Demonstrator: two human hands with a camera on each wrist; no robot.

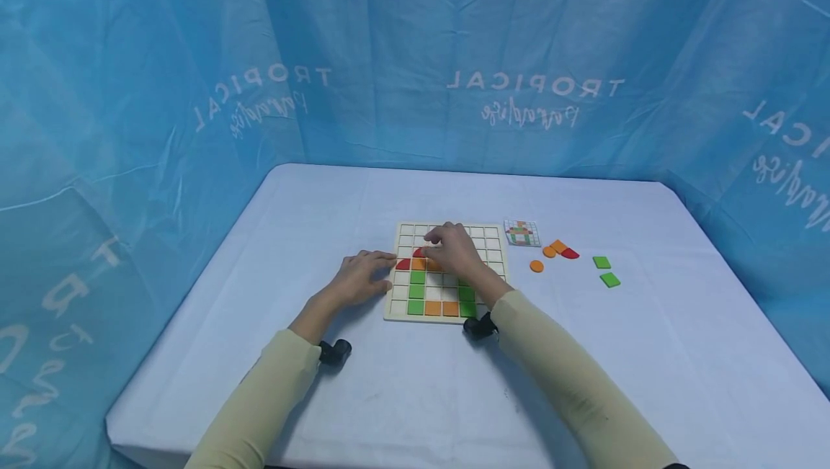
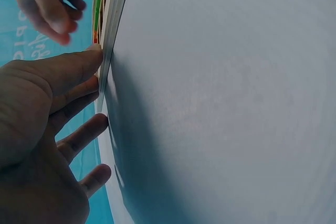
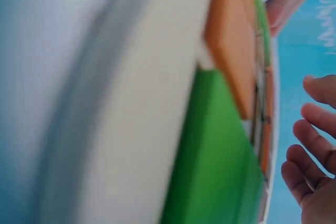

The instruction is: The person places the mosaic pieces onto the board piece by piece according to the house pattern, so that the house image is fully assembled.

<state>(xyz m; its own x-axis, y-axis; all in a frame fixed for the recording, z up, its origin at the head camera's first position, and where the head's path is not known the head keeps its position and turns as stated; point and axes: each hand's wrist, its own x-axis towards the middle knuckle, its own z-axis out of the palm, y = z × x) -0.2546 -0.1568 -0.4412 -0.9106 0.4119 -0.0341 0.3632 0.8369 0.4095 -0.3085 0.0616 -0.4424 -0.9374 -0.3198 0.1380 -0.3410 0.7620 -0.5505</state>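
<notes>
A cream grid board (image 1: 491, 246) lies on the table with red, orange and green pieces set in its squares. My left hand (image 1: 359, 278) is at the board's left side. Its fingertips touch the board's edge in the left wrist view, the fingers (image 2: 79, 135) spread and straight. Above the board, my right hand (image 1: 455, 251) hovers with loosely bent fingers (image 3: 310, 140), and nothing shows between them. Below its fingertips is a red quarter-round piece (image 1: 418, 253); another red piece (image 1: 403, 264) lies beside the left fingertips. Green squares (image 1: 416, 292) form a column on the board, and the right forearm partly covers another green column.
Right of the board lies a small pattern card (image 1: 522, 233). Near it are loose orange rounds (image 1: 537, 266), an orange square (image 1: 558, 246) and a red piece (image 1: 570, 253). Two green squares (image 1: 609, 279) lie farther right. A blue printed curtain (image 1: 415, 123) surrounds the white-covered table (image 1: 415, 397).
</notes>
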